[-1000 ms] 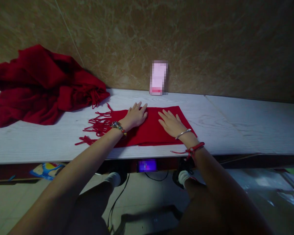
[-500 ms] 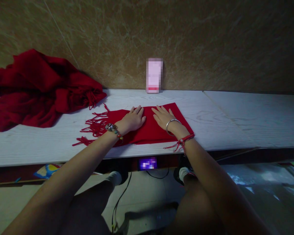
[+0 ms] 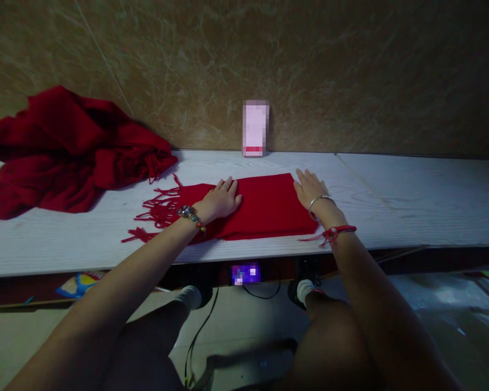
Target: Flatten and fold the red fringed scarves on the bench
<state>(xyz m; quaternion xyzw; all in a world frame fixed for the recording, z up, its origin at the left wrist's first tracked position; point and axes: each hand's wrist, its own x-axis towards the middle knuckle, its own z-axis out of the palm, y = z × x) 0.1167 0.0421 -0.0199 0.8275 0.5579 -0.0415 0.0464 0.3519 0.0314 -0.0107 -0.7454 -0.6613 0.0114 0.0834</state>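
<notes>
A red fringed scarf point(image 3: 269, 206) lies folded flat into a rough rectangle on the white wood-grained shelf point(image 3: 375, 212), its tassels pointing left. My left hand point(image 3: 220, 200) rests flat on the scarf near the fringed end, fingers stretched out. At the scarf's right folded edge lies my right hand point(image 3: 311, 190), open, its fingers extended and slightly apart, partly over the edge and the shelf. Part of the scarf's near left side is hidden under my left forearm.
A crumpled heap of red fringed cloth point(image 3: 77, 163) lies at the left against the marbled wall point(image 3: 350, 76). A pink phone-like object point(image 3: 255, 127), blurred, leans on the wall. Below the shelf are a lit screen point(image 3: 245, 273) and a black cable point(image 3: 199, 331).
My right hand has slid to the right across the scarf, from its top to its right edge. My left hand has stayed in place.
</notes>
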